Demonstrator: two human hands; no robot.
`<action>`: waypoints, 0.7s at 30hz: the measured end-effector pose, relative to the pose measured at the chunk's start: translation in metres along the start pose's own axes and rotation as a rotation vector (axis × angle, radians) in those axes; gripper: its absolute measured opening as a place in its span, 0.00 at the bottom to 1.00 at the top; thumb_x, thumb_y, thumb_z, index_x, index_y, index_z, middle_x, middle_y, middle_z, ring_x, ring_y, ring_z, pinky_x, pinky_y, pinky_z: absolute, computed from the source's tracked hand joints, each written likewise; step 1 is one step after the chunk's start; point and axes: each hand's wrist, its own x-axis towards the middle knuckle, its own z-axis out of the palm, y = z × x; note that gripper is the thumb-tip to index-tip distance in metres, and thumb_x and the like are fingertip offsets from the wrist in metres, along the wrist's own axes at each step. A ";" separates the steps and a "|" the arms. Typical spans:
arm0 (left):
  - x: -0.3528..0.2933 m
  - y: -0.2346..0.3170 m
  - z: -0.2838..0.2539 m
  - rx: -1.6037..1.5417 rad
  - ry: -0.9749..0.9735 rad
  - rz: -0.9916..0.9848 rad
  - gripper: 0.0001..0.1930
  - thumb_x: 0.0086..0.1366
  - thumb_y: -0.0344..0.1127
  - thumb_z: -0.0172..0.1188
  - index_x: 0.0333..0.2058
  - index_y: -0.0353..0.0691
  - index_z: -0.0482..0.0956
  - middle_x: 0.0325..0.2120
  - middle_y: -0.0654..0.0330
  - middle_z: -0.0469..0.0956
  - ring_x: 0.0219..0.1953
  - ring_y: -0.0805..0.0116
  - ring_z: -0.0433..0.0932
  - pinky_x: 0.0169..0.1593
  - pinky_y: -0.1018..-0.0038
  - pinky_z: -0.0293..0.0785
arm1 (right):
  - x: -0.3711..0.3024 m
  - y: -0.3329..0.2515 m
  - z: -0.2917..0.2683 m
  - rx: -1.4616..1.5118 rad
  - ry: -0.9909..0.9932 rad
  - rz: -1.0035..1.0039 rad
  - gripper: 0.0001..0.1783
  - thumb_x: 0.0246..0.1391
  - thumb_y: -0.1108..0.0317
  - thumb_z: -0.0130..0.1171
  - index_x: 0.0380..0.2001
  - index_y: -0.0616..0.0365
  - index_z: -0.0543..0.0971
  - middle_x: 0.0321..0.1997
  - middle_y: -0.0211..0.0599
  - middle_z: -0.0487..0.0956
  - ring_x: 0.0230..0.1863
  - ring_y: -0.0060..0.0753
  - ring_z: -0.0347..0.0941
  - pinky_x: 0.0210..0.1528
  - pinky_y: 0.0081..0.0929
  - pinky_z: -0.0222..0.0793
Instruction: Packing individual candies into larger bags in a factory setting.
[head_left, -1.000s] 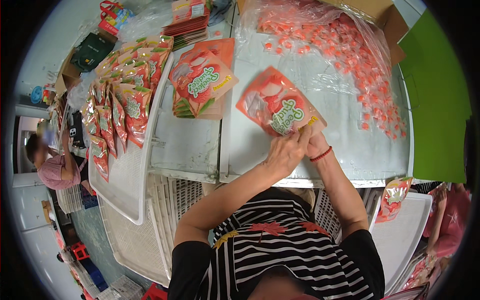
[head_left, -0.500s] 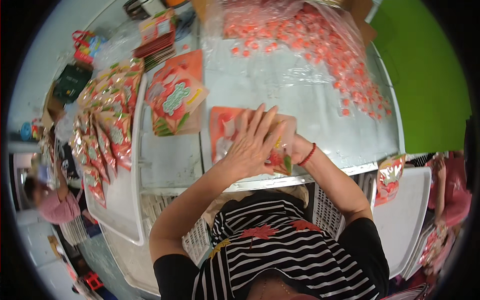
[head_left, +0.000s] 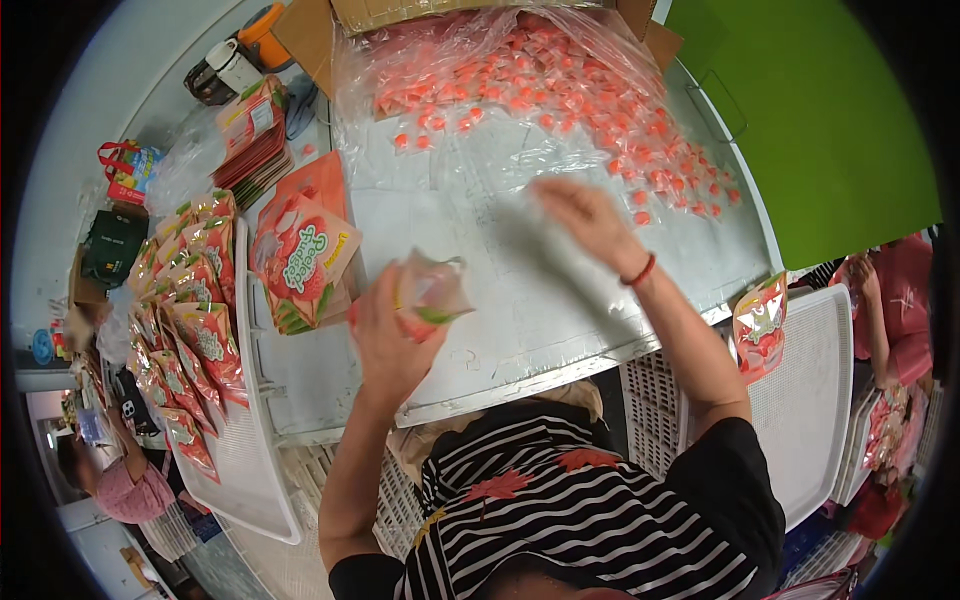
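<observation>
My left hand (head_left: 385,345) is wrapped round a pink and clear snack pouch (head_left: 440,290) above the near part of the table. The pouch stands with its mouth gaping toward the right. My right hand (head_left: 590,218), with a red bead bracelet (head_left: 640,270) on its wrist, is over the table short of the candies; motion smears its fingers. A heap of small wrapped red candies (head_left: 520,85) spills from a clear plastic liner (head_left: 360,95) in a cardboard box at the back. Flat printed pouches (head_left: 300,250) lie in a pile left of my left hand.
Filled pouches (head_left: 205,335) crowd a white tray (head_left: 270,500) on the left. A stack of flat pouches (head_left: 245,150) lies at the back left. One pouch (head_left: 762,325) leans by another white tray (head_left: 800,420) on the right. People are at both sides.
The pouch, flat under both hands before, is now raised in my left hand with its mouth gaping. My right hand has left it and moved forward toward the candies. The view has shifted.
</observation>
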 end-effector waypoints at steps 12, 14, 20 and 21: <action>-0.029 -0.007 -0.009 0.063 0.207 -0.083 0.51 0.38 0.40 0.77 0.58 0.32 0.57 0.52 0.47 0.66 0.52 0.49 0.68 0.54 0.61 0.65 | 0.002 0.066 0.026 -1.060 0.169 -0.051 0.29 0.57 0.51 0.49 0.59 0.52 0.66 0.63 0.51 0.62 0.65 0.59 0.53 0.64 0.59 0.45; -0.031 -0.008 -0.011 0.056 0.218 -0.114 0.51 0.38 0.40 0.77 0.58 0.33 0.56 0.52 0.47 0.67 0.51 0.49 0.69 0.54 0.61 0.65 | -0.005 0.056 0.039 -1.065 0.126 -0.128 0.30 0.57 0.50 0.51 0.59 0.52 0.65 0.62 0.50 0.63 0.65 0.57 0.53 0.64 0.59 0.45; -0.041 -0.013 -0.022 -0.050 0.234 -0.235 0.51 0.38 0.39 0.77 0.59 0.35 0.56 0.50 0.47 0.68 0.49 0.49 0.70 0.52 0.61 0.68 | -0.008 0.046 0.012 -0.624 -0.228 -0.415 0.45 0.50 0.50 0.61 0.64 0.61 0.54 0.66 0.56 0.56 0.65 0.56 0.53 0.66 0.46 0.50; -0.044 -0.015 -0.023 -0.030 0.242 -0.231 0.51 0.38 0.38 0.77 0.59 0.35 0.56 0.50 0.47 0.68 0.49 0.48 0.71 0.51 0.62 0.68 | -0.013 0.045 0.007 -0.533 -0.211 -0.365 0.52 0.47 0.52 0.65 0.65 0.66 0.47 0.67 0.59 0.51 0.67 0.57 0.51 0.66 0.40 0.51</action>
